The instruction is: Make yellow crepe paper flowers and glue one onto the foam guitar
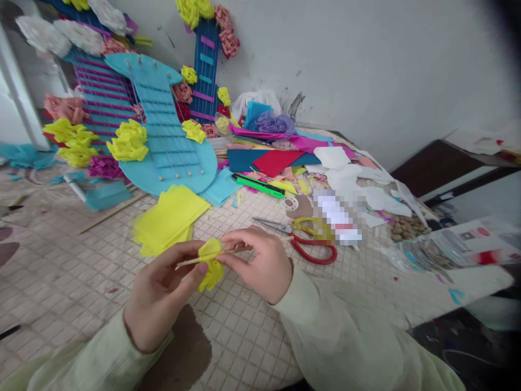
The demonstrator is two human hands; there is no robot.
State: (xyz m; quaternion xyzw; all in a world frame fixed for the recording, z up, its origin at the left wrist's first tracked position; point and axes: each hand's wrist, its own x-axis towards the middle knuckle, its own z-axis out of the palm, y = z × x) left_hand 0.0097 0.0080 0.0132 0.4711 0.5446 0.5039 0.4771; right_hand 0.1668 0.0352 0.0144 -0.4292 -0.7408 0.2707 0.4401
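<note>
My left hand [160, 296] pinches a crumpled piece of yellow tissue paper [210, 267] together with the near end of a thin wooden stick [240, 251]. My right hand [260, 263] is closed over the same stick and paper from the right. The paper is wrapped around the stick between my fingers. Both hands hover just above the tiled table [81, 260]. A stack of yellow paper sheets [171, 218] lies just beyond my left hand.
Red-handled scissors [309, 247] and yellow-handled scissors [307, 224] lie right of my hands. A green cutter [256, 184], coloured felt sheets [277, 160], a turquoise guitar-shaped board [171, 146] with paper flowers [128, 141] and white scraps [358, 184] crowd the far side. A dark table [439, 163] stands at right.
</note>
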